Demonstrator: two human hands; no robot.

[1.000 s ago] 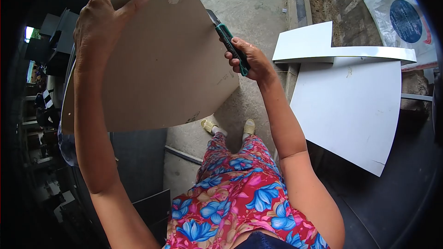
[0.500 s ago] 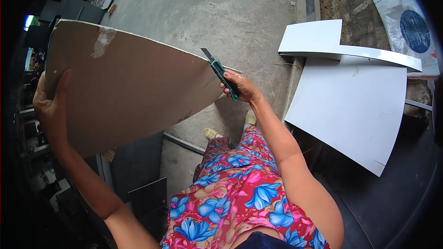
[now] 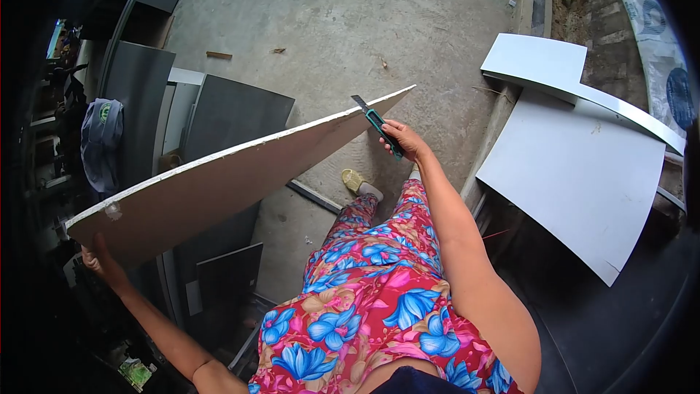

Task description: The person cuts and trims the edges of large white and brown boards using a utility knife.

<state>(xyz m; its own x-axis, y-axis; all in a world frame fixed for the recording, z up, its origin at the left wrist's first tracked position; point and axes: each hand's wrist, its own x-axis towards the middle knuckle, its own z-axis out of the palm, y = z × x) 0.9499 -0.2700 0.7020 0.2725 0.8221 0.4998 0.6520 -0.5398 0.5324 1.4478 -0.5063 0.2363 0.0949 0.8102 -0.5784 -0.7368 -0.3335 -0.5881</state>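
Beneath you runs a bare grey concrete floor [image 3: 350,14], evenly lit by daylight, with a small wood scrap [image 3: 219,55] lying on it far ahead to the left. On your left, dark grey sheets [image 3: 233,113] lie stacked beside a shadowed, cluttered area, and a blue-grey cloth [image 3: 98,142] is draped there. On your right, a large white panel [image 3: 583,175] rests with an L-shaped white piece [image 3: 539,62] at its far edge. Beyond them you see brickwork [image 3: 605,29] and a printed white sack [image 3: 652,22].
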